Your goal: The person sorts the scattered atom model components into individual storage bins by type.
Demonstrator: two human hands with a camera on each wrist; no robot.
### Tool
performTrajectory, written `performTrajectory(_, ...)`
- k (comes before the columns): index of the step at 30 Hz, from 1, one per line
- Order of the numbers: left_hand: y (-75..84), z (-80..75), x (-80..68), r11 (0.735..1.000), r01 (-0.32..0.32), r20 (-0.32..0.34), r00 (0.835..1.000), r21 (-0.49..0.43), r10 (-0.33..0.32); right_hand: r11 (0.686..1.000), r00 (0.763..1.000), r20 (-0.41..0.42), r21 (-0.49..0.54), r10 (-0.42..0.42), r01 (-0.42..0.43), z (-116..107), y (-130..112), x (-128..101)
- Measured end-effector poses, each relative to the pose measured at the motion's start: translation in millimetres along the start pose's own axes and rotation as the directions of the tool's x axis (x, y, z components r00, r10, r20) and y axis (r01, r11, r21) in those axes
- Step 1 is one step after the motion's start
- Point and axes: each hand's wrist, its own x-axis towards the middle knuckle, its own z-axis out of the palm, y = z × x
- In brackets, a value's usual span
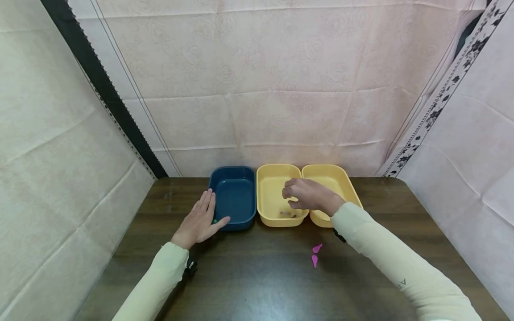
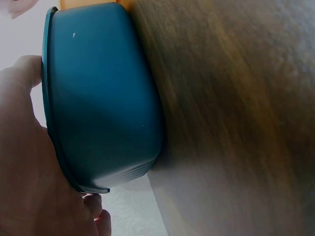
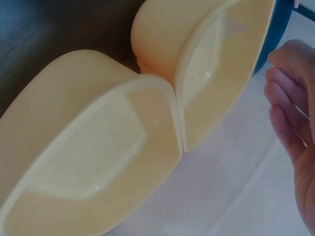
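My left hand (image 1: 198,223) rests along the near left rim of a blue bin (image 1: 233,225), its fingers straight and the thumb spread over the front corner. In the left wrist view, the thumb and fingers touch the rim. A small green spot (image 1: 214,221) shows between thumb and fingers. Above the middle yellow bin (image 1: 277,222) hovers my right hand (image 1: 307,194), fingers loosely bent with a gap to the thumb; nothing shows in its grasp. Below it, a few tiny dark and pinkish bits (image 1: 288,215) lie on the bin floor. The right wrist view shows the relaxed fingers (image 3: 285,93) beside the bins.
Another yellow bin (image 1: 337,174) adjoins on the right, partly behind my right forearm. Two pink teardrop-shaped pieces, an upper piece (image 1: 317,248) and a lower piece (image 1: 314,261), lie on the brown wooden table (image 1: 257,285). Pale cloth (image 1: 273,89) hangs behind and at both sides.
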Motion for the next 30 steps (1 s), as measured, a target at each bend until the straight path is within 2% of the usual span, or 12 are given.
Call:
performTrajectory(5,0.8,-0.3,0.5,1.0,-0.004,0.002,1.0,-0.005,0.004,1.0,1.0,-0.002,-0.016,0.0,0.0,-7,-1,-10)
performTrajectory(14,-0.8,-0.2,0.7,1.0,-0.005,0.009,1.0,-0.004,0.005,0.999,0.999,0.032,-0.043,0.0,0.001,-14,-8,-49)
performTrajectory(22,-0.7,-1.6,0.2,1.0,0.002,0.009,1.0,0.002,-0.002,0.998,0.999,0.021,-0.051,-0.038,0.04,-8,-8,-75)
performTrajectory(30,0.7,-1.6,0.0,1.0,-0.004,0.008,1.0,0.004,0.004,0.999,0.995,0.089,-0.006,-0.039,0.039,13,-14,-92)
